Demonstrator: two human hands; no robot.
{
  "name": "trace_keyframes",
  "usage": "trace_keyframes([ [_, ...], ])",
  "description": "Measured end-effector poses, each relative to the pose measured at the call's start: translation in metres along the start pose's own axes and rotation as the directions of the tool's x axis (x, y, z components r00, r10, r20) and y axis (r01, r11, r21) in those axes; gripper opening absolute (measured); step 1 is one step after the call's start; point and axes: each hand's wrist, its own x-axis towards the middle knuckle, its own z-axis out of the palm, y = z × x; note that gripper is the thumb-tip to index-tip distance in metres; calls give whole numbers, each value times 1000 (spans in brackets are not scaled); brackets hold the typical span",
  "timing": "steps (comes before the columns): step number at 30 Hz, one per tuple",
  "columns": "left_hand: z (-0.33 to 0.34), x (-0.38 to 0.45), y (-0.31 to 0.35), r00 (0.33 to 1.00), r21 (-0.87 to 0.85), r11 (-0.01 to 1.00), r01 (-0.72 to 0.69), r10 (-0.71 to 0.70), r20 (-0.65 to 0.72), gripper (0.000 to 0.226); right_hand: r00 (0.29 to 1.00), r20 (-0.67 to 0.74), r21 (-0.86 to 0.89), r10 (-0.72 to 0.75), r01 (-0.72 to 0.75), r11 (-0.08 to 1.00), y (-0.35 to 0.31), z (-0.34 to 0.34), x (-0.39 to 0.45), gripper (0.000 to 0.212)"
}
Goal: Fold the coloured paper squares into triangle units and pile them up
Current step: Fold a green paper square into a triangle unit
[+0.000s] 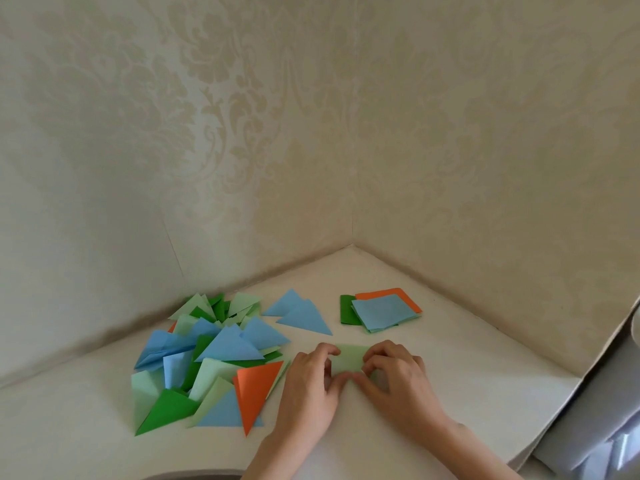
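Both hands, left hand (311, 386) and right hand (394, 379), pinch a pale green paper (350, 358) flat against the table (433, 368), likely to crease it.

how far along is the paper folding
Done: a big pile of folded triangles lies at left, with two blue triangles beside it. In hand: the left hand and right hand press a light green sheet. Left: a small stack of unfolded squares.

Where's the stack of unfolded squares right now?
In the head view, the stack of unfolded squares sits right of centre near the wall corner, beyond both hands and right of two blue triangles.
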Motion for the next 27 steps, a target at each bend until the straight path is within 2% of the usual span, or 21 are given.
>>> trace_keyframes([
  [4, 8, 5, -1, 1000, 32, 999, 15, -14, -22, 31, 999, 22, -34, 27, -27, 999, -1, -1, 3, 30],
  [8, 8, 9, -2, 999, 22, 999, 49, -49, 10, 29, 994, 27, 70, 107, -109, 992, -2, -5, 7, 14],
  [15, 0, 17, -8, 987, -83, 987, 139, -131, 95, 25, 969, 179, 124, 169, -193, 973, -2, -16, 14, 42],
  [18, -5, 16, -7, 988, -87, 990, 107, -96, 122, 18, 958, 245, 163, 150, -194, 967, 2, -25, 16, 47],
  [21, -9, 17, -6, 984, -79, 994, 81, -67, 163, 20, 938, 312, 137, 154, -204, 969, 2, -31, 19, 47],
  [23, -12, 18, -5, 987, -16, 999, 34, -32, 159, 24, 932, 317, 123, 177, -226, 966, -1, -33, 19, 43],
  [27, -14, 10, -1, 985, 221, 964, -150, 126, 119, 23, 950, 233, 150, 209, -247, 957, -8, -38, 12, 35],
])
